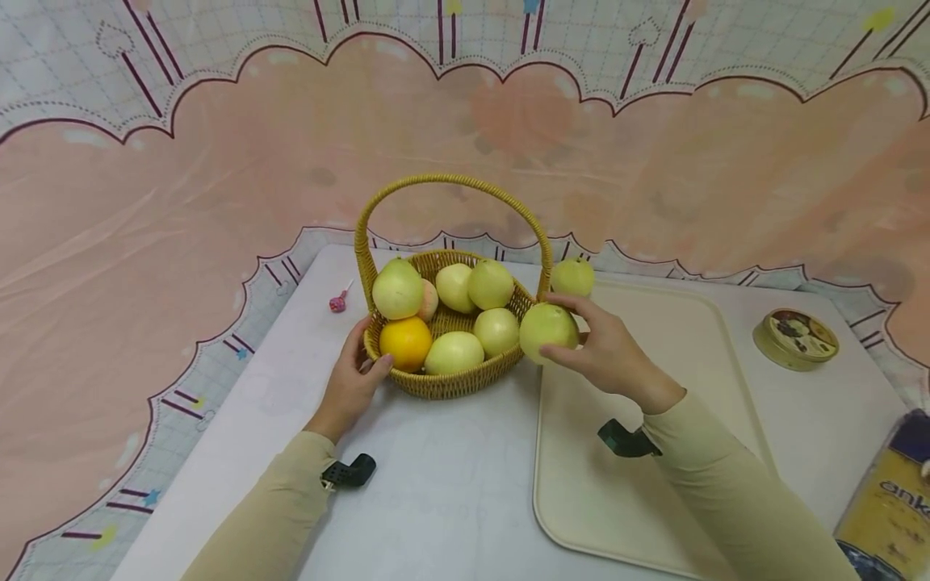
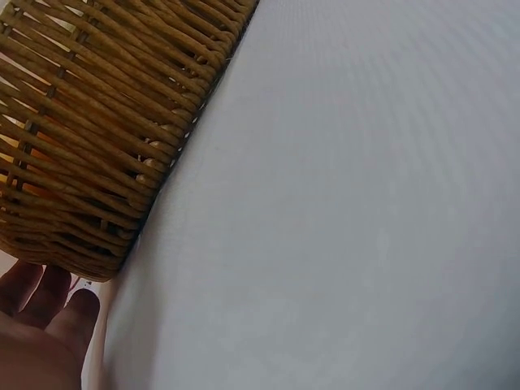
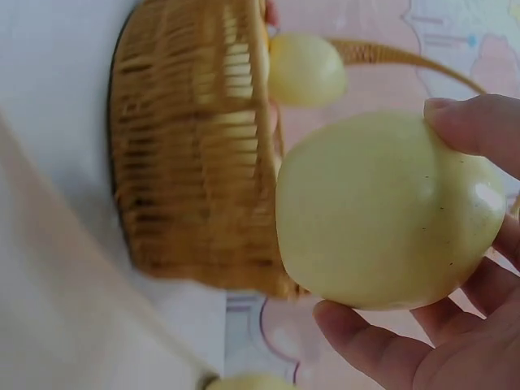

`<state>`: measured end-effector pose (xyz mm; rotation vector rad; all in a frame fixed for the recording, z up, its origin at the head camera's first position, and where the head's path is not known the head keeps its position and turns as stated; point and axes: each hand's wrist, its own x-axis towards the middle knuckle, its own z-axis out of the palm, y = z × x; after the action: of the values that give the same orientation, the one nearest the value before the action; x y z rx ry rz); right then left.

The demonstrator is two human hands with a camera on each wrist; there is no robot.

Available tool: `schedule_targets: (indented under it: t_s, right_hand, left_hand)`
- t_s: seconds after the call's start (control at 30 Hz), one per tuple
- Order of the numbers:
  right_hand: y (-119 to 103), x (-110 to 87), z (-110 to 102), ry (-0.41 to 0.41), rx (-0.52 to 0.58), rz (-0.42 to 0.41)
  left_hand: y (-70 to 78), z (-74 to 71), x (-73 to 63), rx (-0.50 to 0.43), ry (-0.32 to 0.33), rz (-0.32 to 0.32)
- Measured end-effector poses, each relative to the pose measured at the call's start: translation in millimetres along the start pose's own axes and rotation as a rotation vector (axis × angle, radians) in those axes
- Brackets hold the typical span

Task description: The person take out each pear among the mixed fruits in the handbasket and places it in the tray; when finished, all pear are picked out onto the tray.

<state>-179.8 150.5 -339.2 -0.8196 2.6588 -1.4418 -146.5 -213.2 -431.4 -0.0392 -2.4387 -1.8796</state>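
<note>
A yellow wicker basket (image 1: 439, 386) with a tall arched handle stands on the table. My left hand (image 1: 350, 394) grips its left end, thumb at the rim and fingers against the outer wall. Inside lie an orange (image 1: 405, 344), a peach-toned fruit (image 1: 430, 301) partly hidden, and several pale green pears, one of them (image 1: 397, 289) high at the left side. Between thumb and fingers my right hand (image 1: 606, 345) holds another pale green pear (image 3: 382, 211) at the basket's right rim. The pear overlaps the rim in the head view; its smooth, faintly speckled skin shows in the right wrist view.
A beige tray (image 1: 654, 500) lies under my right forearm, with one more pale green pear (image 1: 573, 277) at its far left corner. A round tin (image 1: 795, 339) is on the right, a wrapped lollipop (image 1: 338, 302) on the left. A yellow-and-blue packet (image 1: 890, 500) sits at the right edge.
</note>
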Motion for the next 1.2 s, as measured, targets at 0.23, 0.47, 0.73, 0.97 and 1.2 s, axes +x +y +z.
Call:
schedule_targets:
  t_s: [0.23,0.47,0.73,0.97,1.2]
  right_hand:
    - [18,-9.6,-18,0.013,-0.063,0.088]
    - [45,-12.0,-37,0.025,-0.155,0.196]
    - [76,-10.0,-50,0.061,-0.153,0.264]
    - [95,-5.5,-56,0.063,-0.163,0.346]
    - [108,1.2,-65,0.11,-0.134,0.423]
  left_hand:
    - [-1.4,-0.3,0.6,-0.011,-0.004,0.006]
    - [-2.3,-0.5,0.3,-0.008,-0.001,-0.002]
    - [-2.7,0.0,0.0,-0.005,0.004,0.009]
    - [-1.8,0.8,-0.8,-0.014,0.005,0.013]
    - [-1.1,0.7,-0.5,-0.019,0.011,0.011]
